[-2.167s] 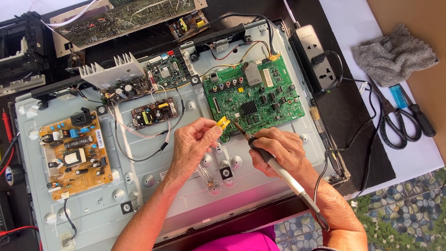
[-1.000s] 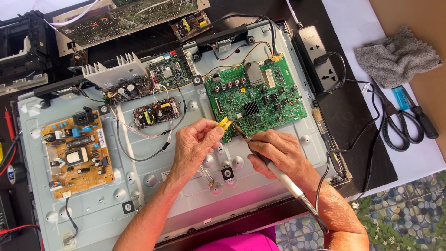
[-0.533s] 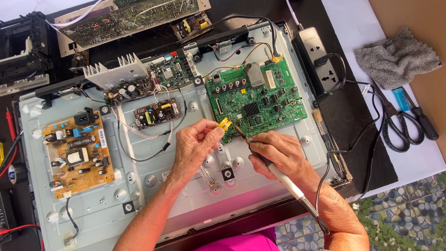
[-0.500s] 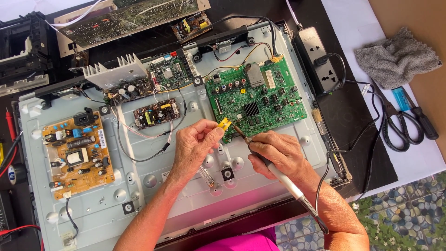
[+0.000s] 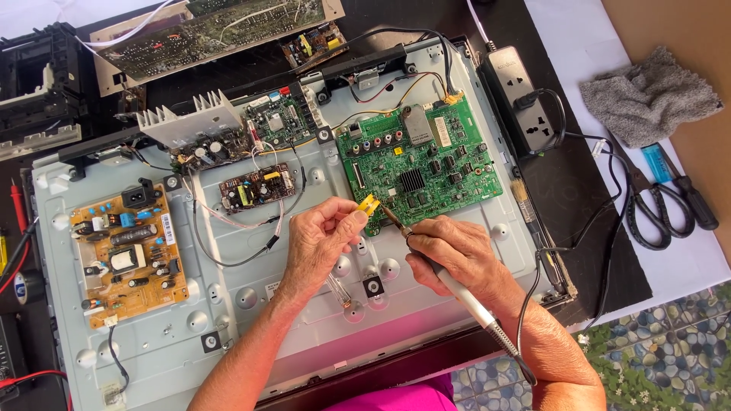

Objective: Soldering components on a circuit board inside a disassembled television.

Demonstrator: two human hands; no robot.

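Observation:
My left hand [image 5: 320,245] pinches a small yellow connector [image 5: 368,204] between thumb and fingers, just below the lower left corner of the green main circuit board [image 5: 426,164]. A thin clear tube pokes out under that hand. My right hand [image 5: 449,255] grips a soldering iron [image 5: 457,285] like a pen. Its metal tip points up-left and sits right at the yellow connector. The iron's cord runs down past my right wrist. Both hands hover over the pale grey metal back panel [image 5: 251,304] of an opened flat television.
An orange-brown power board [image 5: 126,255] lies at the panel's left, with smaller boards and a finned heatsink [image 5: 186,125] above. A power strip [image 5: 521,95], scissors [image 5: 647,209], a blue-handled tool [image 5: 674,179] and a grey rag [image 5: 647,95] lie at the right. Red probe leads sit at far left.
Both hands stay at the same spot by the board's lower corner. The view has shifted slightly; the iron's tip remains at the yellow connector.

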